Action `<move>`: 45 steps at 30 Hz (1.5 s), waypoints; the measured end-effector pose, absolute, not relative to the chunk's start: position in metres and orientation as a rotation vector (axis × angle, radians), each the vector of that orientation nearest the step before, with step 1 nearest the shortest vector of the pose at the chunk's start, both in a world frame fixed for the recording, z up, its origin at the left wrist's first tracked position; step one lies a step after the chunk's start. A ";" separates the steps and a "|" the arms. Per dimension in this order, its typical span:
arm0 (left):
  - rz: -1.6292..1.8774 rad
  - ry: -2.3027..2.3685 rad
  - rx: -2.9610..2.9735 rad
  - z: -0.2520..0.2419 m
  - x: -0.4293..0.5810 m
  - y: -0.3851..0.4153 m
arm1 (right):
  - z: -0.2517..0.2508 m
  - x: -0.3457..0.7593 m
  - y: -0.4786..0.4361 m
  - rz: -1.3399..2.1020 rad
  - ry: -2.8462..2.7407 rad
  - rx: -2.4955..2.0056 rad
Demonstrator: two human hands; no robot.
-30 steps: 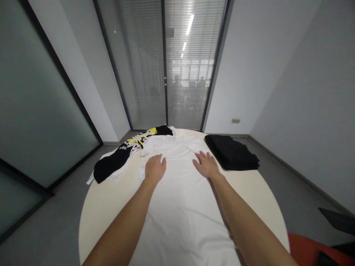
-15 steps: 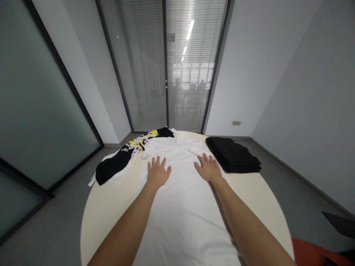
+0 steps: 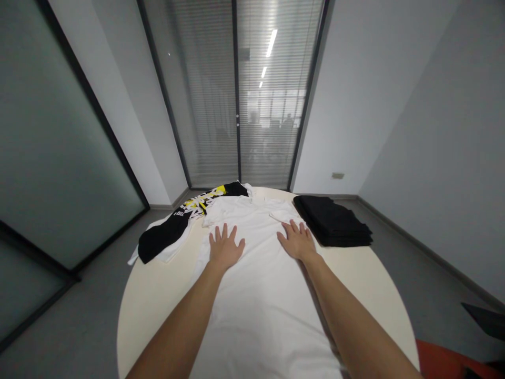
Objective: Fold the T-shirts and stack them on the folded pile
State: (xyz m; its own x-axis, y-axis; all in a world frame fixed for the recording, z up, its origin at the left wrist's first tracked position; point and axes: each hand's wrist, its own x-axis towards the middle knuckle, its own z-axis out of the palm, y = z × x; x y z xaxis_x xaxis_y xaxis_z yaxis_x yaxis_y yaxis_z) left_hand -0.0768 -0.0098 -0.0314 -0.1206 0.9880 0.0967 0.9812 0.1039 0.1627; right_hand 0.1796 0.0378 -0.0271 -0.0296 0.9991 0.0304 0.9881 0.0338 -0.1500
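Note:
A white T-shirt [image 3: 262, 295] lies spread out on the round cream table [image 3: 148, 305], its collar at the far side and its body running toward me. My left hand [image 3: 226, 248] rests flat on the upper left part of the shirt, fingers spread. On the upper right part, close to the sleeve, my right hand [image 3: 296, 241] lies flat with its fingers apart. Neither hand grips anything. Light wrinkles cross the cloth, and my forearms cover parts of its sides.
At the far right of the table sits a stack of folded black cloth [image 3: 331, 221]. Black, white and yellow printed garments [image 3: 169, 234] lie along the far left edge. Something red [image 3: 450, 360] stands by the table at lower right. Beyond is a blind-covered glass partition [image 3: 268, 142].
Both hands stay almost where they were on the T-shirt. The whole view has shifted very slightly.

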 end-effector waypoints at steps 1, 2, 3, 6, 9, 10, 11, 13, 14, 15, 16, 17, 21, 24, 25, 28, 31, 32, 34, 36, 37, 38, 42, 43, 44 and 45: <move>0.289 2.310 2.057 -0.031 -0.077 -0.010 | -0.027 0.180 0.037 0.128 -2.165 -2.093; 0.288 2.311 2.056 -0.031 -0.077 -0.010 | -0.027 0.180 0.037 0.125 -2.168 -2.091; 0.289 2.311 2.055 -0.030 -0.076 -0.010 | -0.027 0.180 0.036 0.122 -2.170 -2.089; 0.298 2.305 2.062 -0.030 -0.076 -0.012 | -0.026 0.181 0.032 0.124 -2.171 -2.071; 0.305 2.298 2.070 -0.031 -0.077 -0.014 | -0.026 0.182 0.029 0.133 -2.167 -2.054; 0.307 2.297 2.072 -0.031 -0.077 -0.015 | -0.026 0.182 0.027 0.132 -2.166 -2.050; 0.309 2.298 2.074 -0.032 -0.077 -0.016 | -0.027 0.182 0.026 0.130 -2.163 -2.048; 0.316 2.298 2.077 -0.034 -0.078 -0.017 | -0.028 0.183 0.024 0.127 -2.158 -2.042; 0.319 2.297 2.078 -0.035 -0.078 -0.018 | -0.029 0.183 0.024 0.129 -2.157 -2.040; 0.319 2.293 2.079 -0.036 -0.079 -0.018 | -0.029 0.183 0.024 0.135 -2.157 -2.040; 0.316 2.290 2.078 -0.037 -0.079 -0.018 | -0.030 0.183 0.025 0.143 -2.158 -2.044; 0.311 2.288 2.076 -0.037 -0.079 -0.017 | -0.030 0.184 0.026 0.153 -2.162 -2.050; 0.263 2.281 2.042 -0.036 -0.078 -0.010 | -0.030 0.184 0.033 0.196 -2.183 -2.082; 0.242 2.290 1.999 -0.033 -0.076 -0.001 | -0.029 0.185 0.039 0.207 -2.183 -2.091; 0.248 2.295 1.992 -0.033 -0.075 0.001 | -0.029 0.185 0.041 0.205 -2.181 -2.091; 0.304 2.312 2.007 -0.032 -0.073 0.006 | -0.028 0.185 0.044 0.185 -2.174 -2.086; 0.442 2.353 2.090 -0.032 -0.074 0.004 | -0.027 0.187 0.046 0.148 -2.164 -2.052; 0.498 2.361 2.129 -0.031 -0.074 0.003 | -0.027 0.187 0.046 0.140 -2.161 -2.035; 0.596 2.351 2.187 -0.029 -0.076 -0.001 | -0.026 0.189 0.046 0.138 -2.159 -2.000; 0.647 2.309 2.212 -0.026 -0.078 -0.003 | -0.026 0.192 0.047 0.149 -2.161 -1.972; 0.656 2.285 2.220 -0.024 -0.078 -0.004 | -0.027 0.194 0.048 0.152 -2.159 -1.957; 0.658 2.264 2.228 -0.023 -0.079 -0.005 | -0.028 0.196 0.049 0.157 -2.156 -1.937; 0.628 2.194 2.283 -0.025 -0.079 -0.005 | -0.031 0.203 0.049 0.136 -2.094 -1.803; 0.619 2.188 2.288 -0.026 -0.079 -0.005 | -0.032 0.204 0.048 0.114 -2.071 -1.767; 0.605 2.188 2.288 -0.028 -0.079 -0.005 | -0.032 0.206 0.046 0.091 -2.051 -1.736; 0.588 2.191 2.288 -0.029 -0.079 -0.005 | -0.031 0.206 0.044 0.070 -2.036 -1.711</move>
